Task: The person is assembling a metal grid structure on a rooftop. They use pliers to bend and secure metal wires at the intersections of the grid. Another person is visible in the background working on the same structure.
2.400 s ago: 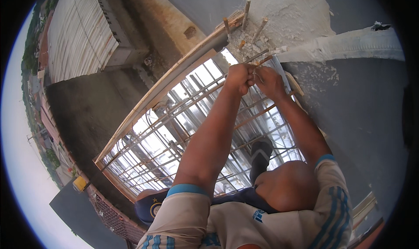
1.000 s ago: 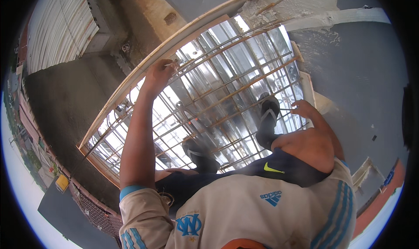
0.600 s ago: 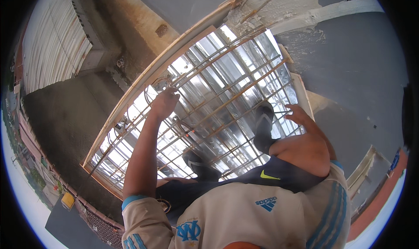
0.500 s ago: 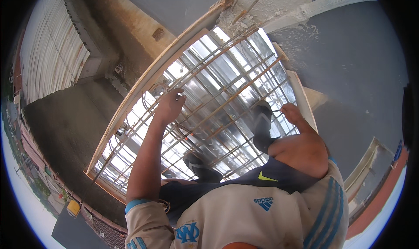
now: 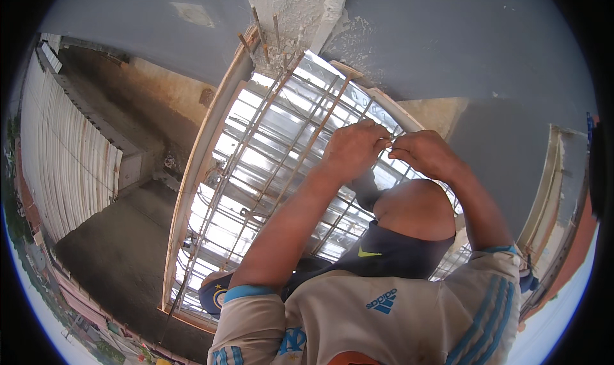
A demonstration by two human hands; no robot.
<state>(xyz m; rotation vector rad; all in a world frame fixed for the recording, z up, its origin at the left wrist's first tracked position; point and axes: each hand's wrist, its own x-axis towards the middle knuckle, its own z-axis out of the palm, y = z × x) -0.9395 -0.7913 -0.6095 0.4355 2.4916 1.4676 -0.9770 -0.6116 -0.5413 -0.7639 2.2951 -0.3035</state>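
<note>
My left hand (image 5: 358, 149) and my right hand (image 5: 425, 153) are close together over the right side of a grid of steel reinforcing bars (image 5: 320, 132). The fingertips of both are pinched and nearly meet. Something tiny shows between them, too small to name. Beneath the grid lies shiny metal sheeting (image 5: 275, 141) that reflects bright light. My bent knee (image 5: 412, 211) is just below my right hand, and my left forearm crosses over the bars.
A wooden formwork board (image 5: 192, 173) edges the grid on the left, another board (image 5: 400, 112) on the right. Rusty bar ends (image 5: 276, 32) stick up by the rough concrete (image 5: 294, 13) at the far end. Down to the left are a dark concrete surface (image 5: 118, 250) and a corrugated roof (image 5: 67, 147).
My left hand has moved right across the grid to meet my right hand, and both are now pinched together. The view has turned, so the grid sits at another angle.
</note>
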